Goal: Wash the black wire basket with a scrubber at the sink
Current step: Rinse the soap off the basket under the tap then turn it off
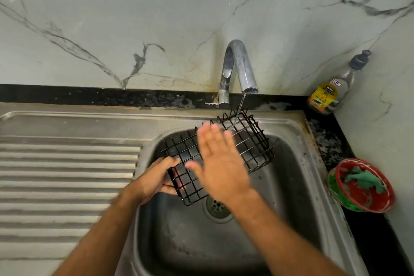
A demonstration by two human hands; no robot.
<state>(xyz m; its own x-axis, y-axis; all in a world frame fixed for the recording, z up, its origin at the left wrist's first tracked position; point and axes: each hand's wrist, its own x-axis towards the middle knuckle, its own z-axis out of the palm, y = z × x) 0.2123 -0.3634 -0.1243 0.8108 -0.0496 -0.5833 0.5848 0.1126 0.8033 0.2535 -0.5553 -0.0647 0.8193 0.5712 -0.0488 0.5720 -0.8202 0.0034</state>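
Head view: the dishwash gel bottle standing in the back right corner of the black counter carries a yellow label on which "DISHWASH GEL" can be made out; the brand word above it is too small to read, and a small white sticker sits higher on the clear neck. The rest of the label is illegible.

The left hand grips the near left corner of the black wire basket, thumb over the top wire and fingers curled beneath the edge. The right hand is flat and spread, fingers straight, palm down over the middle of the basket's grid; it is motion-blurred, so whether the palm actually touches the wires cannot be told. It holds nothing.

The basket is held tilted above the bowl of the steel sink, its far end raised towards the tap. A thin stream of water falls from the spout onto that far end. The drain lies just below the basket's near corner.

The green scrubber lies in a red and green bowl on the counter to the right of the sink, well apart from both hands. The ribbed drainboard stretches to the left.
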